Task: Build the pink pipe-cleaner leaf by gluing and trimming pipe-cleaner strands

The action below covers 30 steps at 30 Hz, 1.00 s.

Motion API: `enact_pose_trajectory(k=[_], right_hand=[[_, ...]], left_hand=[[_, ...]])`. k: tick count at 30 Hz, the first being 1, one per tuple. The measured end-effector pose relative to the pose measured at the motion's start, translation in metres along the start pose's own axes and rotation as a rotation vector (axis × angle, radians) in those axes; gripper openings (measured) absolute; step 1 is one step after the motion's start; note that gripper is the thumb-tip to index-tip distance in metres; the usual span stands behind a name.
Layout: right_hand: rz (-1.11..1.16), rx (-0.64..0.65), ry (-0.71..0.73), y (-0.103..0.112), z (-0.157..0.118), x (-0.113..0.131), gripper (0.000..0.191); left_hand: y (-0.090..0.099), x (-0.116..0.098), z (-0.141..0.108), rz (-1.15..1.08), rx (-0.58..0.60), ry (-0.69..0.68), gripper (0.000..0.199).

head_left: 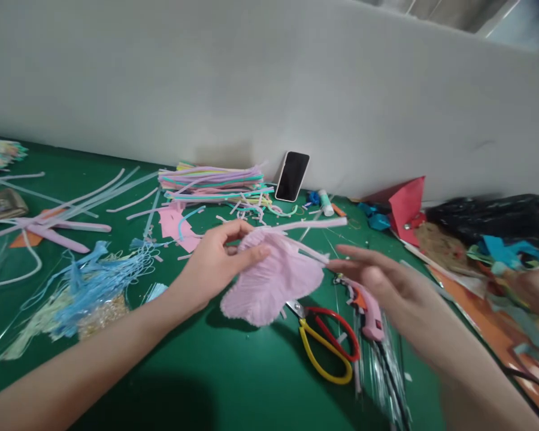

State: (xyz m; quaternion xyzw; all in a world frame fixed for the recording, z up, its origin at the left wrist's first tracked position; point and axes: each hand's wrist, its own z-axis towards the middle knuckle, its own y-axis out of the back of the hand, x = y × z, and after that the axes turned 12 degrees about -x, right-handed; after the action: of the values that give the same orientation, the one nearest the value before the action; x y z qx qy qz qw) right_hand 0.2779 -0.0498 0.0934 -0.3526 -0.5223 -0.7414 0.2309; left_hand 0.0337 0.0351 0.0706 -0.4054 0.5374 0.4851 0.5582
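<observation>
The left hand pinches a pale lilac-pink, fuzzy petal-shaped piece at frame centre.
Its arm slants in from lower left, thumb and fingers clamped on the piece; the right hand, fingers stretched and thumb apart, nears the stem ends, contact unclear. One red-and-yellow-handled pair of scissors, one pink glue gun; bare green table lies open at lower centre.

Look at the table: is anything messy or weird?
Yes, a bit messy: the blue tassels lie in a tangled heap, and little scraps are strewn in front of the fuzzy stems, which are stacked more neatly.
</observation>
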Motion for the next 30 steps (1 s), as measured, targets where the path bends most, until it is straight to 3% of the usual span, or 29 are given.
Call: enact_pose_trajectory(k=[2,4,7,9,14,16,19,22,27,30], right_hand=[[-0.102,0.223,-0.044,-0.005,-0.002,0.012,0.051],[-0.126,0.353,-0.004,-0.010,0.000,0.024,0.043],[-0.052,0.494,0.035,-0.023,0.001,0.031,0.031],[0.014,0.518,0.001,-0.033,-0.002,0.027,0.030],[0.129,0.441,0.001,-0.041,-0.014,0.017,0.025],[0.135,0.339,0.121,-0.038,-0.017,0.019,0.021],[0.080,0.108,0.423,-0.033,-0.018,0.023,0.011],[-0.031,-0.073,0.680,-0.034,-0.017,0.022,0.018],[-0.102,-0.135,0.840,-0.041,-0.019,0.015,0.025],[-0.147,-0.150,0.884,-0.042,-0.020,0.013,0.029]], left_hand=[[-0.003,0.004,-0.012,0.026,0.073,0.021,0.021],[-0.004,0.006,-0.025,0.046,0.133,0.059,0.022],[-0.008,0.008,-0.040,0.048,0.130,0.108,0.020],[-0.009,0.010,-0.047,0.054,0.096,0.118,0.019],[-0.001,0.010,-0.045,0.066,0.168,-0.022,0.017],[0.005,0.005,-0.039,0.056,0.188,-0.113,0.015],[0.008,-0.005,-0.031,0.069,0.147,-0.200,0.011],[0.005,-0.009,-0.027,0.100,0.115,-0.320,0.009],[0.003,-0.001,-0.029,0.230,0.041,-0.570,0.011],[0.005,0.001,-0.031,0.304,0.030,-0.648,0.010]])
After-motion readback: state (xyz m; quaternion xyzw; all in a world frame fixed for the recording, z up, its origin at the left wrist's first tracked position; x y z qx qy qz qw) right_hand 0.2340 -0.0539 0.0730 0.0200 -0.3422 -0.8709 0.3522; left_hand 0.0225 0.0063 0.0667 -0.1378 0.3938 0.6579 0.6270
